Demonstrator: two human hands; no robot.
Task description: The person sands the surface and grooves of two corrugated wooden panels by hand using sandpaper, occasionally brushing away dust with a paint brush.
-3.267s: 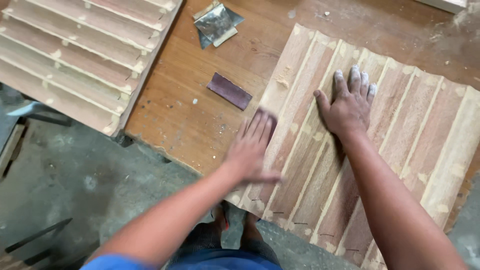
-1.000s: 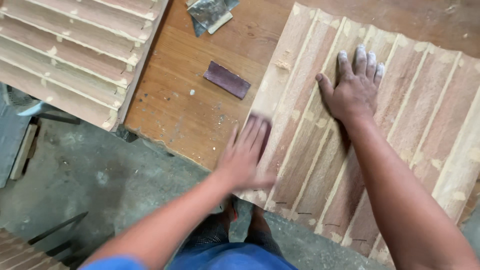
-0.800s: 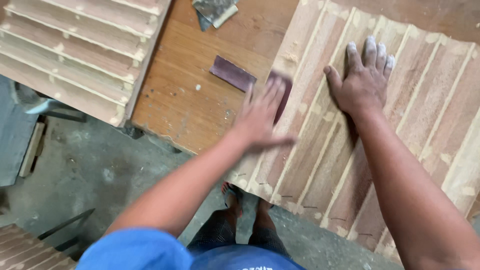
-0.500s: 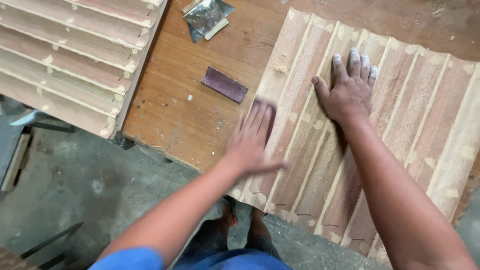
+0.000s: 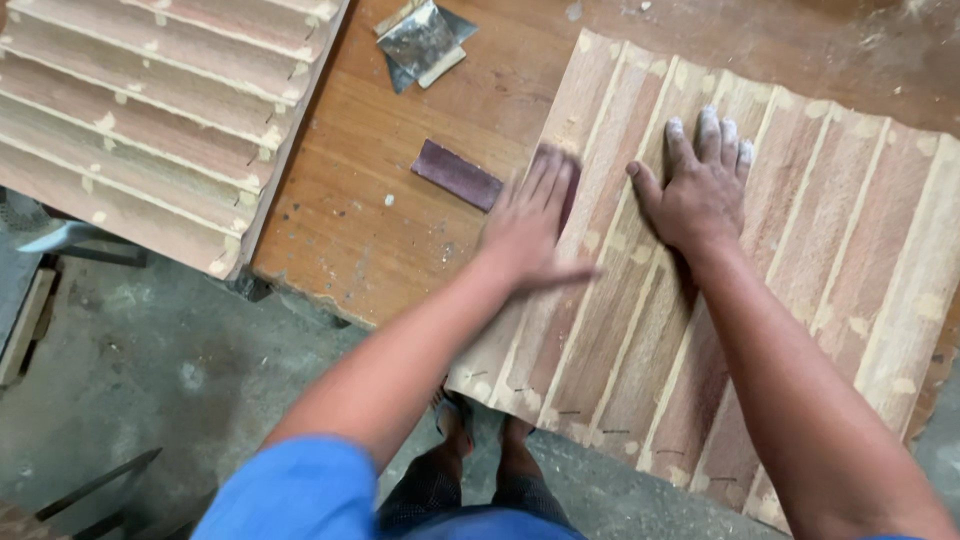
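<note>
A slatted wooden panel (image 5: 800, 240) with pale filler patches lies on the workbench (image 5: 380, 200). My left hand (image 5: 530, 225) presses flat on a dark maroon sheet of sandpaper (image 5: 566, 172) against the panel's leftmost slats; only the sheet's far end shows past my fingertips. My right hand (image 5: 700, 190) lies flat on the panel further right, fingers spread and dusted white, holding nothing.
A second maroon sandpaper strip (image 5: 458, 175) lies on the bench left of the panel. Worn grey sandpaper scraps (image 5: 424, 42) sit at the top. Another slatted panel (image 5: 150, 110) overhangs the bench's left side. Below is concrete floor (image 5: 150, 370), with my feet (image 5: 480, 430) at the bench edge.
My left hand has been rubbing the sandpaper back and forth along the left slats; since half a second ago it slid away from me. My right hand has stayed put.
</note>
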